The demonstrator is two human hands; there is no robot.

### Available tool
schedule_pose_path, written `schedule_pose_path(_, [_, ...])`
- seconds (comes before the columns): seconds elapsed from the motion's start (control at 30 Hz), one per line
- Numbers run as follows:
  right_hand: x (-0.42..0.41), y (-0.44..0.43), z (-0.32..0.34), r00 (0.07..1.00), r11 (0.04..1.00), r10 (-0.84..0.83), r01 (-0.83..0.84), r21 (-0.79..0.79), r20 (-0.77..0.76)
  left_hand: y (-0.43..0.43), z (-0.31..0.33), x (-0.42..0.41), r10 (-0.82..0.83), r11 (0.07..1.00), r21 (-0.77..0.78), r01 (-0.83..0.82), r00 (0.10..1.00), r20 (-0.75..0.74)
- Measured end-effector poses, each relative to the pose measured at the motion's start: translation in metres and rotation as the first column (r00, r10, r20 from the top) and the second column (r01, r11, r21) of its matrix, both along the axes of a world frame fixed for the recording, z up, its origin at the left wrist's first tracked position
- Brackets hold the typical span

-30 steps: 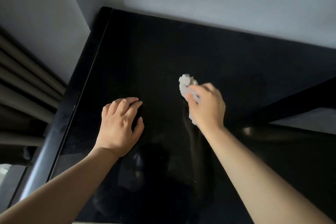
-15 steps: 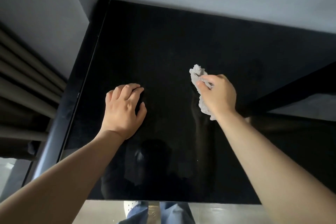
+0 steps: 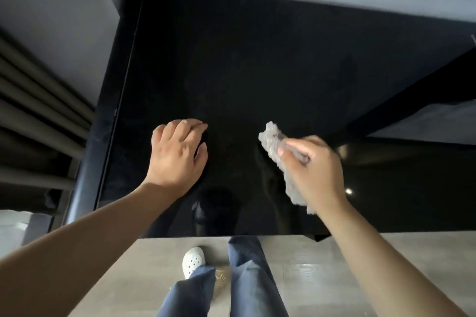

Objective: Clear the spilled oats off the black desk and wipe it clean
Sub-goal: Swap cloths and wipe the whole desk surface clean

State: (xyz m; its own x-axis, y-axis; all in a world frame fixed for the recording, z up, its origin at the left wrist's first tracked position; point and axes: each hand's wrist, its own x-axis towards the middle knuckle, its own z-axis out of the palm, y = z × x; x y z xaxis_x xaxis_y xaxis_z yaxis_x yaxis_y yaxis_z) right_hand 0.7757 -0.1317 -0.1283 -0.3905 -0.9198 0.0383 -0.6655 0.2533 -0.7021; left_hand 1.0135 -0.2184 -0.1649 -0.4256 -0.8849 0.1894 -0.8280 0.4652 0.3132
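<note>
now the right hand (image 3: 315,170) grips the crumpled cloth (image 3: 274,141) on the desk (image 3: 257,59); left hand (image 3: 177,154) rests flat.

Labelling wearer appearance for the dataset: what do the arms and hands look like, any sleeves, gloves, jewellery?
Both forearms bare to the frame edge; no sleeves in view. Left hand and right hand show no gloves, rings, watch or bands. Right hand is motion-blurred, so fine detail there is uncertain.

Bare forearms (image 3: 85,247); blue jeans (image 3: 253,280); white perforated clog (image 3: 193,261).
</note>
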Motion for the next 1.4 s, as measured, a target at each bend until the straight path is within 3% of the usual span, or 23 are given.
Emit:
schedule_pose_path(0.13, [0.003, -0.025, -0.031, 0.981, 0.988, -0.148, 0.151, 0.015, -0.124, 0.026, 0.001, 0.007, -0.033, 0.999, 0.028, 0.034, 0.999, -0.032])
schedule_pose_path(0.27, [0.039, 0.022, -0.039, 0.978, 0.999, -0.02, 0.011, -0.046, -0.206, 0.036, -0.003, 0.013, -0.056, 0.998, 0.036, 0.058, 0.997, -0.055])
schedule_pose_path(0.37, [0.06, 0.067, -0.032, 0.987, 0.994, 0.11, -0.111, -0.004, -0.114, 0.038, -0.008, 0.021, -0.043, 0.998, 0.037, 0.044, 0.998, -0.042])
schedule_pose_path(0.47, [0.072, 0.089, -0.017, 0.961, 0.959, 0.244, -0.259, 0.116, 0.131, 0.037, -0.01, 0.03, -0.01, 0.998, 0.054, 0.012, 0.999, -0.037])
schedule_pose_path(0.57, [0.07, 0.085, -0.002, 0.929, 0.95, 0.268, -0.299, 0.089, 0.256, 0.035, -0.008, 0.035, -0.014, 0.999, 0.051, 0.016, 1.0, -0.028])
schedule_pose_path(0.73, [0.044, 0.031, 0.018, 0.967, 0.999, 0.034, -0.023, -0.047, 0.253, 0.025, -0.001, 0.032, 0.054, 0.996, 0.075, -0.05, 0.997, -0.048])
schedule_pose_path(0.9, [0.012, -0.042, 0.028, 0.965, 0.985, -0.14, 0.159, -0.066, 0.223, -0.002, 0.002, 0.026, 0.093, 0.994, 0.068, -0.089, 0.995, -0.049])
schedule_pose_path(1.4, [-0.046, -0.26, -0.015, 0.998, 0.994, -0.04, 0.035, -0.103, -0.046, -0.148, -0.01, -0.009, 0.197, 0.978, 0.052, -0.201, 0.978, 0.07])
